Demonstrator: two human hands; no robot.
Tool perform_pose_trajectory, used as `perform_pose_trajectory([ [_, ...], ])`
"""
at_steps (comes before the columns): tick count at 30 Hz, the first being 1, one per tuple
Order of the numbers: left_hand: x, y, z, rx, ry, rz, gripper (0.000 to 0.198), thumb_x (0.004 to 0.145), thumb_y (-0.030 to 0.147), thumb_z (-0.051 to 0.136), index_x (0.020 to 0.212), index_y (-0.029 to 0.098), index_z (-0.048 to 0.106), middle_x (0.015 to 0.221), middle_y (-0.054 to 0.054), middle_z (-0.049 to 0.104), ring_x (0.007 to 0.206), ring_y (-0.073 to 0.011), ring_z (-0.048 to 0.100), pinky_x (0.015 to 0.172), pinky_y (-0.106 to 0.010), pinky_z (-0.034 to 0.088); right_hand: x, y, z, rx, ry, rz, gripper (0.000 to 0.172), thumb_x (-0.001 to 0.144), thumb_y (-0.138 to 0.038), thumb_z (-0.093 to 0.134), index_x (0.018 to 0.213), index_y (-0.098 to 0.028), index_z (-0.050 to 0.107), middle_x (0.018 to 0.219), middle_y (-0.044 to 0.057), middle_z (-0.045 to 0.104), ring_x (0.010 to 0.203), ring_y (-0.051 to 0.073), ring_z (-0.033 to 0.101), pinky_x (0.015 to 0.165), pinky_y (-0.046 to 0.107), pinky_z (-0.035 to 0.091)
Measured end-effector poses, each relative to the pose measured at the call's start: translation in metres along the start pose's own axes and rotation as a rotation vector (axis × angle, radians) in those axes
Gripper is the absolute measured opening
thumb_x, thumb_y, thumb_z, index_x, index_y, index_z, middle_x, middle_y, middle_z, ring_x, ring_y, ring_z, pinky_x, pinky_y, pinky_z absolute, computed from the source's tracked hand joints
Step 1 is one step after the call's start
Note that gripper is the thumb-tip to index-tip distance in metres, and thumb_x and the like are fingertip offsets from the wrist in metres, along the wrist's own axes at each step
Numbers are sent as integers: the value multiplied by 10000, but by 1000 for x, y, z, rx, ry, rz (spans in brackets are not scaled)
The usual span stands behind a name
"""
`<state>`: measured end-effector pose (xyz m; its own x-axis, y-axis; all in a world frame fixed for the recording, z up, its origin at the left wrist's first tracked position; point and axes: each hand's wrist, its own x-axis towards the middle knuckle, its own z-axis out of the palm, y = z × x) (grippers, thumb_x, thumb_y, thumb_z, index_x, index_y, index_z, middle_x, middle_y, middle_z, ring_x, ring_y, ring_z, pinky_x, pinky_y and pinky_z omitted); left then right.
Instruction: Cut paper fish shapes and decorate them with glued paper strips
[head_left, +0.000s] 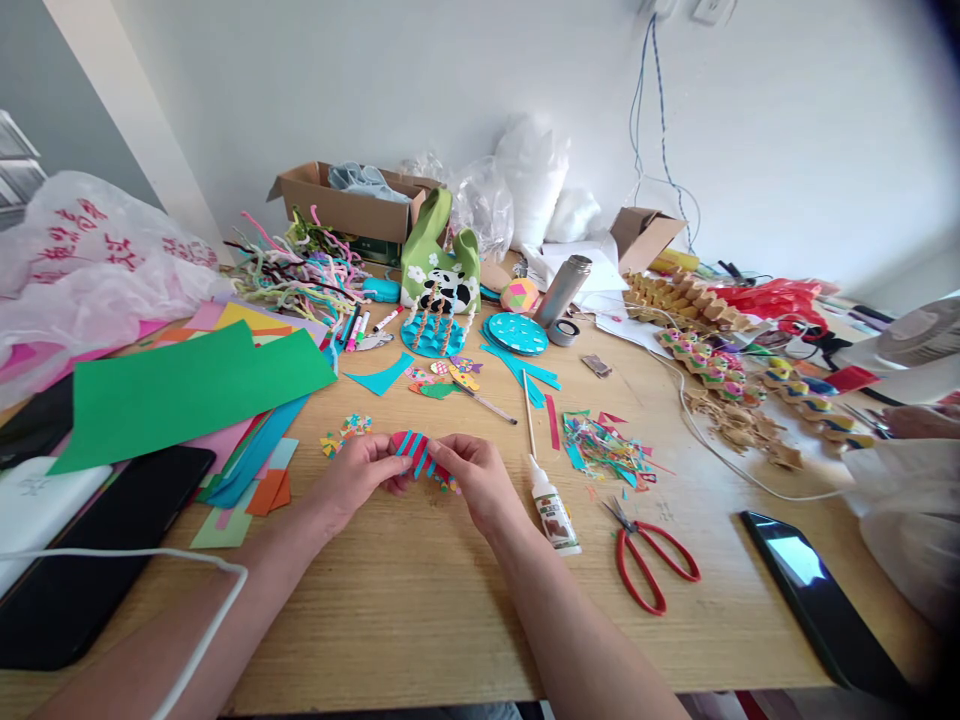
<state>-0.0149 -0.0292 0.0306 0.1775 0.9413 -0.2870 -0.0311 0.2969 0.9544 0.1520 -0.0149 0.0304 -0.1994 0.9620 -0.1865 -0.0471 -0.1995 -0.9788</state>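
Observation:
Between my two hands, a pink-red paper cutout with blue stripes [414,452] is held just above the wooden table. My left hand [369,466] pinches its left end, thumb on top. My right hand [469,468] grips the right end the same way. Small coloured paper scraps [352,430] lie beyond my left hand, and more bits show under the cutout. A white glue bottle [553,510] lies to the right of my right hand. Farther right rest red-handled scissors [652,555], their blades pointing away from me.
Green paper sheets [195,390] and two phones [105,560] are at left. A phone [817,600] lies at right, near a white cable [720,460]. Shredded paper [607,450], a steel flask [562,290] and a panda bag [441,265] stand farther back. Another person's hand [919,420] shows at far right.

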Motion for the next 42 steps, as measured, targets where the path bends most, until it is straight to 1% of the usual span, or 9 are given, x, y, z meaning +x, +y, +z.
perform_pose_trajectory([
  [4,-1,0,1,-18,-23,-19,286,700,362,685,845,117,699,730,-63,694,606,-153,595,605,-292,471,1,2,0,11,-12,0,334,681,-462,716,674,-133,658,549,-1,578,496,89,393,486,245,247],
  [8,-2,1,3,-41,-59,-59,300,686,364,695,847,111,708,734,-77,707,608,-152,594,595,-286,469,1,2,1,10,5,-7,338,671,-466,722,658,-137,645,510,-27,532,482,83,374,478,241,238],
  [11,-1,1,4,-42,-55,-54,282,673,359,709,814,114,705,709,-69,706,597,-149,593,587,-280,465,0,1,2,9,3,-9,359,661,-482,729,648,-133,644,510,-33,519,484,81,371,477,240,238],
  [13,-1,0,5,-38,-35,-39,261,668,355,717,777,119,699,690,-60,700,590,-148,594,581,-277,461,-1,0,3,4,-17,-13,362,673,-485,724,661,-130,657,524,-20,549,493,87,400,488,240,261],
  [16,-1,0,5,-29,-13,-18,245,670,359,719,747,127,696,685,-56,698,583,-149,594,577,-280,457,-2,-1,4,28,-69,-15,341,675,-471,731,677,-135,670,562,11,620,535,116,499,537,248,344],
  [19,-1,-1,5,-18,-25,-13,243,660,360,728,746,134,702,686,-57,702,574,-151,591,579,-288,460,-2,0,4,34,-66,-15,312,657,-447,746,661,-147,660,578,24,651,548,133,539,557,257,379],
  [25,-1,-1,5,-4,-35,-16,280,632,382,761,750,134,705,686,-62,706,578,-160,596,576,-290,454,-1,3,5,-14,-27,-18,287,662,-426,727,650,-152,642,560,16,635,530,129,525,531,252,366],
  [30,-1,0,6,32,-11,-29,296,605,375,771,758,129,709,660,-52,708,578,-165,597,580,-289,455,0,7,5,-43,-11,-21,283,668,-423,714,643,-157,622,556,4,619,539,128,520,530,250,358],
  [42,0,-1,5,24,-35,-12,319,618,341,752,851,127,709,670,-32,691,584,-152,589,570,-272,462,-1,5,7,-36,-7,-18,275,669,-408,710,615,-169,585,526,-2,605,487,106,473,488,233,323],
])
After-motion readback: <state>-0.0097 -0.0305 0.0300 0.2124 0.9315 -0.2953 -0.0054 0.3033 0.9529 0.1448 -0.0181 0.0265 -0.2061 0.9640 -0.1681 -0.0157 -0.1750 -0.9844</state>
